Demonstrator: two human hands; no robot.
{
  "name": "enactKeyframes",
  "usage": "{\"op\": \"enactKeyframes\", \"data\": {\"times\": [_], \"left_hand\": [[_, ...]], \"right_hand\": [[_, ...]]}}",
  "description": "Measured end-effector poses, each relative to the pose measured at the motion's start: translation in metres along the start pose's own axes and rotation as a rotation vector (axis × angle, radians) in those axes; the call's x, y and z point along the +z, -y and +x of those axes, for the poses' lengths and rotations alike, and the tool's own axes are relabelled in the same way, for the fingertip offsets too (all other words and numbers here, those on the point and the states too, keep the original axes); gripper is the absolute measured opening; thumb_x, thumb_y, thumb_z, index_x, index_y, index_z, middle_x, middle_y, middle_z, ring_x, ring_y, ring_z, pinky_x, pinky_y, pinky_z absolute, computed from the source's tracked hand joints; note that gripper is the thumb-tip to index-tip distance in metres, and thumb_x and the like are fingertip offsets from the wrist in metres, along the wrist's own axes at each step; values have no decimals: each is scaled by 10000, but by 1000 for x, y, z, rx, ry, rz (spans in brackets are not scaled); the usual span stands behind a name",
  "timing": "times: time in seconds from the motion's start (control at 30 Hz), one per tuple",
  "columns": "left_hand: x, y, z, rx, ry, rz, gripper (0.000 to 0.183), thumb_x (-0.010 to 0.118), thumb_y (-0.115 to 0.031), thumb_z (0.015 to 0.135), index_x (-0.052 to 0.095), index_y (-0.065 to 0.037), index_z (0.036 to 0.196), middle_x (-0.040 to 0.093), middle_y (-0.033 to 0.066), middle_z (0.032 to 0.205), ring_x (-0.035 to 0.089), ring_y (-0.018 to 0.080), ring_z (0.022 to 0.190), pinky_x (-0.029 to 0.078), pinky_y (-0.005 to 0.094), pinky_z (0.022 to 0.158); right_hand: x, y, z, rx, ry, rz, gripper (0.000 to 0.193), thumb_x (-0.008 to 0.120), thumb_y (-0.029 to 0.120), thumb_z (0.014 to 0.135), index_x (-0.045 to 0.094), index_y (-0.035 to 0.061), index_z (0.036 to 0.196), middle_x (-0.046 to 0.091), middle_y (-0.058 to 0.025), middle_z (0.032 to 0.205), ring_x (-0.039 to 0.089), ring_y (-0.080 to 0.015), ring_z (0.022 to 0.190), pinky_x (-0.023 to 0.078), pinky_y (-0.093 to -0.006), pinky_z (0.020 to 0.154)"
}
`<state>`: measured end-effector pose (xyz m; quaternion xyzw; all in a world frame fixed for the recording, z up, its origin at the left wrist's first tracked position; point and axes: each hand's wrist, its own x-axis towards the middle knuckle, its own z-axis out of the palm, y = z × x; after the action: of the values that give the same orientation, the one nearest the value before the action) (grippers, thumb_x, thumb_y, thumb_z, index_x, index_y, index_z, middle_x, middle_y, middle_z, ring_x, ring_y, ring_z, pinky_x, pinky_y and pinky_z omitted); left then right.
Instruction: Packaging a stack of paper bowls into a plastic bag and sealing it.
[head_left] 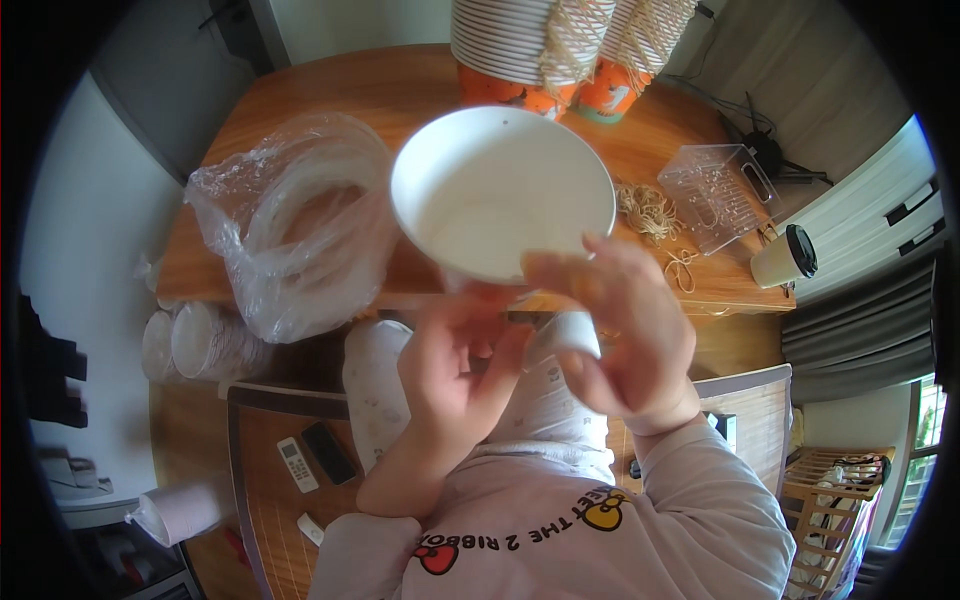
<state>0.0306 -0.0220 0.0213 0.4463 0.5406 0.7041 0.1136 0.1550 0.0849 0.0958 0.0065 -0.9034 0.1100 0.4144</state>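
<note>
A white paper bucket (500,190) stands at the near edge of the table, its round mouth tipped toward me. A small hole shows in its wall at the far side, just under the rim. My left hand (455,365) is in front of the bucket, close below its near rim, with its fingers curled in; whatever they pinch is too small or hidden to make out. At the near right of the rim is my right hand (635,330), smeared by motion. Its thumb is spread away from the fingers, and nothing clear shows between them.
Tall stacks of nested paper buckets (525,40) with cord handles stand at the back. Left lies a clear plastic bag (300,225) with white rings inside. A cord bundle (648,212), a clear plastic basket (715,195) and a lidded cup (783,257) are on the right.
</note>
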Motion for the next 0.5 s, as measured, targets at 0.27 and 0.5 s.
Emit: {"op": "enactKeyframes", "data": {"times": [0.27,0.5], "left_hand": [[-9,-2,11,-336,242,-546,275,519,-212,1011,637,36,1000,700,131,918,642,143,813,526,285,750],[-10,8,7,-263,279,-572,139,547,-45,973,615,17,1079,696,116,1014,669,151,933,522,263,800]], "right_hand": [[26,3,-38,-267,7,246,130,650,192,892,615,71,923,699,-163,1036,693,-292,1008,466,-442,1009],[-65,65,-30,-725,-727,83,211,491,353,925,555,153,932,539,25,826,523,-151,754,413,-346,793]]}}
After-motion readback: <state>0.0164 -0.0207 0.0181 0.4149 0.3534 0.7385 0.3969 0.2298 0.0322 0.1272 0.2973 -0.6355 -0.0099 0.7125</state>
